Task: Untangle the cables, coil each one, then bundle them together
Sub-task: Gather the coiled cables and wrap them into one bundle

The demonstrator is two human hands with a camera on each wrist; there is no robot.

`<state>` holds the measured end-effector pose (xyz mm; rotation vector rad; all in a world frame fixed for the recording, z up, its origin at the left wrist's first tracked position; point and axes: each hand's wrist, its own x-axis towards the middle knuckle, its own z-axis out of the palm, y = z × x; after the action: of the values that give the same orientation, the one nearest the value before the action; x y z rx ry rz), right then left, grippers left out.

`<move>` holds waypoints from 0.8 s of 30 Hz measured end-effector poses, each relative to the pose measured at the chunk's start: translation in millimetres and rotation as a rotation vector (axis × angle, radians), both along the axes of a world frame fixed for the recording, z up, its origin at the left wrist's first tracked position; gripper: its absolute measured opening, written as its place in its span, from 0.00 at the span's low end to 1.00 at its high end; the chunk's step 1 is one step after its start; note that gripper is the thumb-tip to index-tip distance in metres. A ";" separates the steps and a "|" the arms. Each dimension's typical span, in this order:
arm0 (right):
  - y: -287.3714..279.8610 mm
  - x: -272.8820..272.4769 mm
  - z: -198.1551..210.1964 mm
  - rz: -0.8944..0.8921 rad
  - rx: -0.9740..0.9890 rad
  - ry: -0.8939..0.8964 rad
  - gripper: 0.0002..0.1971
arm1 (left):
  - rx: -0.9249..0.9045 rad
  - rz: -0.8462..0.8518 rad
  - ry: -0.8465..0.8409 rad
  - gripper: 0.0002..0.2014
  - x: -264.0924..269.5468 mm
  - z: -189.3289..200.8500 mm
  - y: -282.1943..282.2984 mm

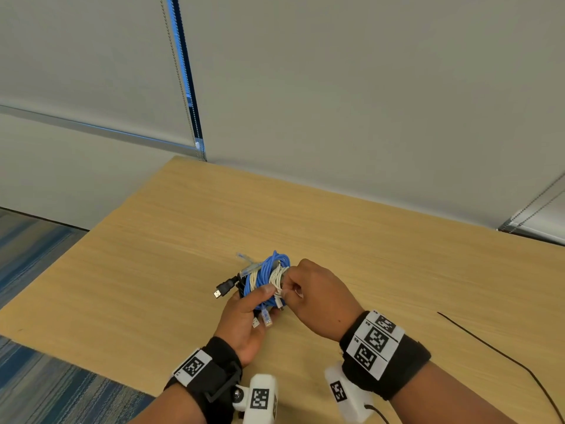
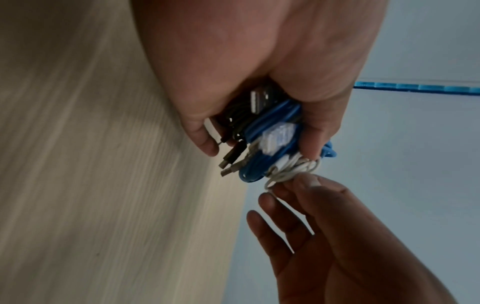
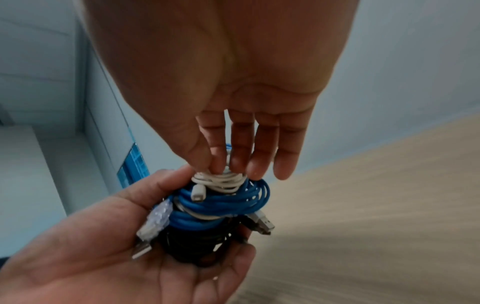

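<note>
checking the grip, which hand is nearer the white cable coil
Right. The right hand pinches the white cable coil with its fingers. The left hand cradles the bundle from below, thumb beside the coil.

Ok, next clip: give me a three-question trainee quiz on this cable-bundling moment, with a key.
1. True or false: the left hand holds the stacked coils above the wooden table.
2. Which cable do the right hand's fingertips pinch? A) black cable B) blue cable C) white cable
3. Fill in: in the right wrist view, the coil sitting between the white cable and the black cable is the ____ cable.

Key: 1 true; 2 C; 3 blue.
</note>
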<state>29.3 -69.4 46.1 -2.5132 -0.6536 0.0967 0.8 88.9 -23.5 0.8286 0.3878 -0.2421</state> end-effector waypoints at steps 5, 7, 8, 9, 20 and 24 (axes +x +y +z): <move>-6.9 -3.8 1.8 0.048 0.018 0.007 0.05 | 0.116 -0.074 -0.049 0.19 2.3 5.9 -1.2; -9.2 -2.0 3.8 0.084 0.017 0.039 0.06 | 0.119 -0.097 -0.055 0.19 1.6 5.2 -0.4; -9.8 -1.0 5.1 0.096 0.014 0.053 0.07 | 0.113 -0.105 -0.058 0.21 1.2 4.7 0.1; -10.3 0.0 6.1 0.097 0.012 0.066 0.07 | 0.110 -0.114 -0.066 0.22 1.2 4.4 0.4; -40.9 -3.5 -2.4 -0.063 0.156 0.103 0.05 | 0.238 -0.212 -0.158 0.16 24.6 9.4 -26.5; -116.1 -0.5 -17.1 -0.282 0.219 0.201 0.06 | 0.251 -0.243 -0.115 0.20 27.4 5.5 -52.6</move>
<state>28.8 -185.5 29.0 -2.3187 -0.2125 0.1630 28.2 36.3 -18.0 1.1334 0.2105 -0.3744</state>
